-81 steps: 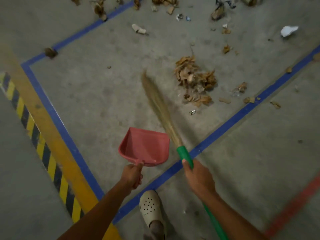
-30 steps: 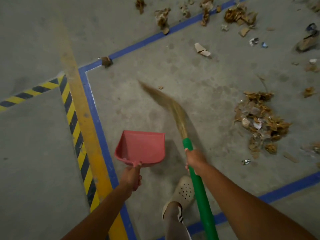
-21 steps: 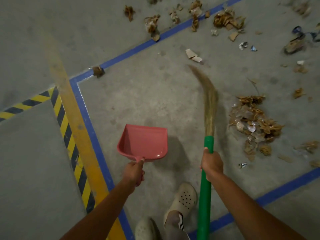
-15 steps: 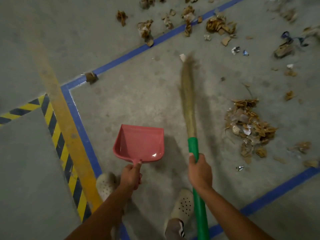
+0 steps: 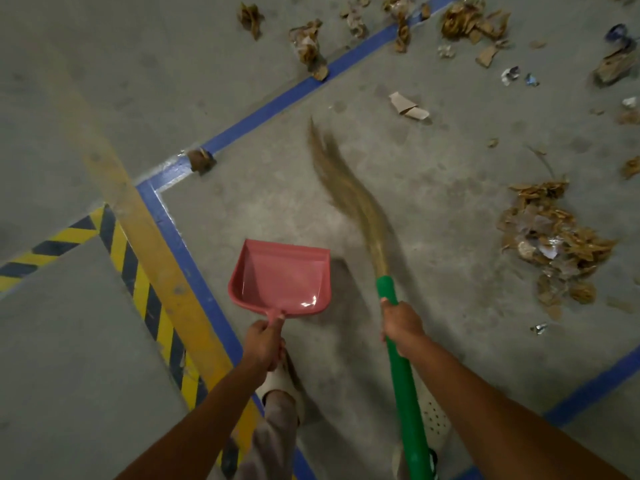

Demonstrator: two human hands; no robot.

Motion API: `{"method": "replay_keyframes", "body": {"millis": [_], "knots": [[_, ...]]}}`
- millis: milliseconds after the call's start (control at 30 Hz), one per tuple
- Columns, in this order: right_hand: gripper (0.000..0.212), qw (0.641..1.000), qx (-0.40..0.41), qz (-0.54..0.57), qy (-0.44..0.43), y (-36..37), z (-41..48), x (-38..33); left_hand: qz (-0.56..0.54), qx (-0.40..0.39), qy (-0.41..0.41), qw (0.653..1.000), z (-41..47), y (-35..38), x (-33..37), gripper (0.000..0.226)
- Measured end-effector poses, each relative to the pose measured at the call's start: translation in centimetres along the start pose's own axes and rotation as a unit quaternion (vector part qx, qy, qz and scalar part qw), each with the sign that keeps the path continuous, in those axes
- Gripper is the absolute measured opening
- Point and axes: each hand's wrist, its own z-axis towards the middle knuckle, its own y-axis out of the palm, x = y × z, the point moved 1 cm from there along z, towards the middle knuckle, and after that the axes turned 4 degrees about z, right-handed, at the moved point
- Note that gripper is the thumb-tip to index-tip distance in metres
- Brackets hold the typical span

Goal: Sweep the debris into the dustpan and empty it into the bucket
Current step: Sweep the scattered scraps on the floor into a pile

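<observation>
Left hand [image 5: 265, 342] grips the dustpan [image 5: 282, 277], only glare inside; right hand [image 5: 401, 323] grips the broom [image 5: 401, 375]; debris pile [image 5: 554, 237] at three o'clock, blue tape [image 5: 173, 233] at nine.

One view only: wide-angle camera on my head, aimed forward and steeply down at the concrete floor [image 5: 433, 188]. Both forearms enter from the near edge. Left hand [image 5: 265, 344] gripping the dustpan [image 5: 284, 275] and right hand [image 5: 401, 323] gripping the broom [image 5: 403, 386] sit low-centre, close to the lens. My shoe [image 5: 433, 417] is at the near edge. The far edge reaches past the blue floor tape [image 5: 277, 98]. Debris pile [image 5: 554, 244] is at mid-right.
</observation>
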Motion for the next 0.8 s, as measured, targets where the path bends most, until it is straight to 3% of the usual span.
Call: {"method": "replay_keyframes", "body": {"millis": [133,300,600,700,800], "knots": [[0.051,0.991,0.075,0.105,0.022,-0.8,-0.3,-2.9,-0.017,0.005,0.004,1.0,0.8,-4.7,1.1,0.047],[0.045,0.99,0.095,0.051,-0.088,1.3,-4.4,-8.3,-0.046,0.013,0.008,0.999,1.7,-10.1,2.3,0.042],[0.037,0.948,-0.052,-0.137,-0.282,12.7,-11.5,-20.5,-0.073,0.041,-0.038,0.996,6.4,-17.5,2.7,0.045],[0.041,0.925,-0.104,-0.213,-0.298,16.4,-12.4,-23.2,-0.071,0.063,-0.062,0.994,7.8,-19.5,2.1,0.039],[0.042,0.926,-0.17,-0.232,-0.245,19.0,-11.4,-24.6,-0.09,0.063,-0.085,0.99,8.5,-21.0,1.4,0.025]]}}
